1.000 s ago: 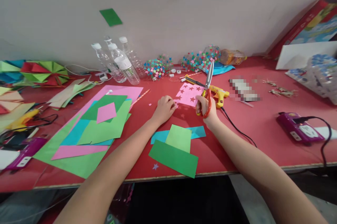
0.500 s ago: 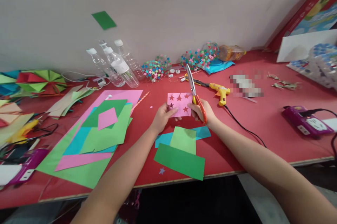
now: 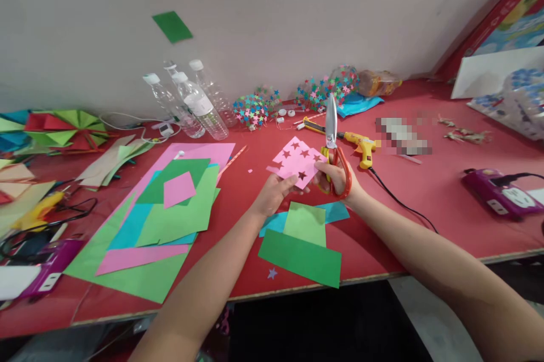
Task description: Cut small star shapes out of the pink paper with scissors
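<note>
My left hand (image 3: 273, 195) pinches the lower left edge of a pink paper (image 3: 293, 165) that has several star-shaped holes. On the paper's right corner are the fingers of my right hand (image 3: 335, 178), which also holds scissors (image 3: 332, 124). The scissors have red and yellow handles, and their blades point up and away, looking closed. Below the hands lie a light green paper (image 3: 305, 223), a dark green paper strip (image 3: 300, 257) and a blue paper (image 3: 338, 212). A small purple star (image 3: 272, 273) rests near the table's front edge.
Stacked coloured papers (image 3: 182, 226) lie on the left. Clear bottles (image 3: 199, 107) lean at the wall, beside star-covered balls (image 3: 250, 111). A yellow glue gun (image 3: 363, 148) and a cutter knife (image 3: 313, 127) lie behind my right hand. A purple power strip (image 3: 501, 195) sits right.
The pink paper has turned from square-on to a tilted diamond, with both hands still on it. The scissors have swung more upright. The view has shifted slightly.
</note>
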Demonstrator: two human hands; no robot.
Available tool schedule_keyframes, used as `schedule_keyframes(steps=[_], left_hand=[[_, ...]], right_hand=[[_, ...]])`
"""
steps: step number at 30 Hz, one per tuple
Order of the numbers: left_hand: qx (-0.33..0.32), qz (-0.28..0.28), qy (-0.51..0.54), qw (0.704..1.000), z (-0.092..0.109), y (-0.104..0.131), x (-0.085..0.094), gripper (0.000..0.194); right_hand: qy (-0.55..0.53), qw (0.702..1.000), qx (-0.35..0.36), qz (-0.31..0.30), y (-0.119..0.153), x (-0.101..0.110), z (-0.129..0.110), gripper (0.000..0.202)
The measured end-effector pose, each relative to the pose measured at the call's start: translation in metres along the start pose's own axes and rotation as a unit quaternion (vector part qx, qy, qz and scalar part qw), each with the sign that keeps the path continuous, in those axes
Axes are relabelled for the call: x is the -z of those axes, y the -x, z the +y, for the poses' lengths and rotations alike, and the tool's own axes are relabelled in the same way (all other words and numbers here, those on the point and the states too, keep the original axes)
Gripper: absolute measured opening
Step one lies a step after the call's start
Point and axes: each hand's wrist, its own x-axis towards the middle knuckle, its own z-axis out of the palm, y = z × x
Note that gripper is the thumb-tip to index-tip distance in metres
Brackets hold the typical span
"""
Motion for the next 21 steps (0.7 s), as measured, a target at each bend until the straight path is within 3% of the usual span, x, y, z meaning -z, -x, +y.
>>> schedule_keyframes(steps=[5, 8, 11, 14, 17, 19, 21], left_hand=[[0.005, 0.086, -0.069, 0.994, -0.002, -0.002, 0.0, 0.033], [-0.051, 0.171, -0.047, 0.983, 0.002, -0.008, 0.009, 0.034], [-0.114, 0.238, -0.006, 0.965, 0.007, -0.014, 0.02, 0.031], [-0.132, 0.282, 0.052, 0.949, 0.011, -0.018, 0.027, 0.029], [-0.139, 0.313, 0.1, 0.934, 0.014, -0.019, 0.031, 0.027], [-0.151, 0.325, 0.118, 0.926, 0.015, -0.019, 0.032, 0.026], [-0.16, 0.335, 0.126, 0.92, 0.016, -0.019, 0.032, 0.023]], right_hand=[[0.046, 0.999, 0.004, -0.026, 0.012, -0.006, -0.008, 0.036], [0.085, 0.995, 0.02, -0.039, 0.012, -0.004, -0.009, 0.045], [0.196, 0.978, 0.028, -0.062, 0.009, 0.0, -0.009, 0.05], [0.347, 0.933, 0.054, -0.073, 0.006, 0.004, -0.011, 0.05], [0.497, 0.862, 0.05, -0.079, 0.005, 0.006, -0.016, 0.05], [0.554, 0.827, 0.037, -0.093, 0.005, 0.006, -0.019, 0.05], [0.576, 0.81, 0.027, -0.111, 0.006, 0.005, -0.022, 0.051]])
